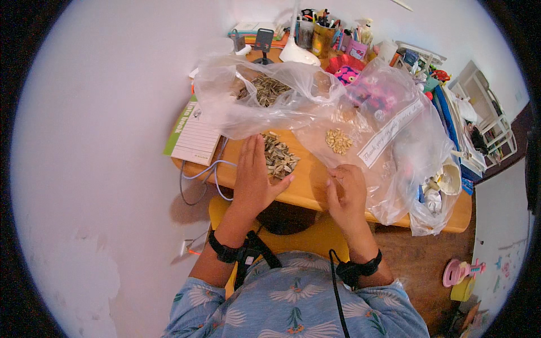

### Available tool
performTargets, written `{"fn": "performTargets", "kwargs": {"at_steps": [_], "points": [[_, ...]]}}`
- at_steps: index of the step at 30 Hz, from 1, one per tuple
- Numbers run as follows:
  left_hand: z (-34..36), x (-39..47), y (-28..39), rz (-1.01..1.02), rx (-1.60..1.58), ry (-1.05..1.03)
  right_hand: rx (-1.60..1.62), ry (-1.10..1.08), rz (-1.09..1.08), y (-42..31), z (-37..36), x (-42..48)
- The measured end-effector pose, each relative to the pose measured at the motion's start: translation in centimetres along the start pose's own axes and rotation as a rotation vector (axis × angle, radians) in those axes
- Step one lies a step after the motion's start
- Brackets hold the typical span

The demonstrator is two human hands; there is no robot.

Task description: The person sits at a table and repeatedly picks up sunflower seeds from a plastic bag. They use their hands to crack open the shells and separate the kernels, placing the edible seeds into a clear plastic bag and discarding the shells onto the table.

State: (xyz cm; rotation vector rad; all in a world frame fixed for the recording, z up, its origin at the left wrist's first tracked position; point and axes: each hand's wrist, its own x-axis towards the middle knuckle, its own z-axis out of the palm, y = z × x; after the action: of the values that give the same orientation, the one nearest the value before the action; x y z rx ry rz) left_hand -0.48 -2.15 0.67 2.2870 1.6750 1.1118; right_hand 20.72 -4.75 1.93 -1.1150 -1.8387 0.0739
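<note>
My left hand point(254, 177) is at the front of the wooden desk, its fingers together and its thumb apart. It curves around the left side of a pile of sunflower seed shells point(280, 157) and seems to touch it. To the right, my right hand point(348, 190) hovers at the desk's front edge with curled fingers. Whether something small is between its fingertips is too fine to make out. Just beyond it, a small heap of pale shelled kernels point(339, 141) lies on a clear plastic bag point(351, 126). Unshelled sunflower seeds point(266, 89) fill another clear bag behind the shells.
A notebook point(196, 135) and cables point(215, 167) are at the left by the wall. A white lamp base point(298, 53), a phone stand point(264, 42) and pen holders point(323, 38) line the back. Folders point(454, 126) stand at the right, near a bulging plastic bag point(435, 198).
</note>
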Motion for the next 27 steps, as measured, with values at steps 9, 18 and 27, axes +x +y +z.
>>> {"fn": "performTargets", "kwargs": {"at_steps": [9,18,27], "points": [[-2.9,-0.7,-0.1,0.059,-0.184,-0.011,-0.07,-0.022,0.075,0.5,-1.6,-0.9],[-6.0,-0.2,-1.1,-0.145,-0.126,-0.158,-0.169,-0.216,0.376,0.9,-4.2,-2.1],[-2.8,1.2,5.5,-0.172,-1.612,0.181,0.205,-0.366,-0.325,-8.3,1.9,4.9]]}}
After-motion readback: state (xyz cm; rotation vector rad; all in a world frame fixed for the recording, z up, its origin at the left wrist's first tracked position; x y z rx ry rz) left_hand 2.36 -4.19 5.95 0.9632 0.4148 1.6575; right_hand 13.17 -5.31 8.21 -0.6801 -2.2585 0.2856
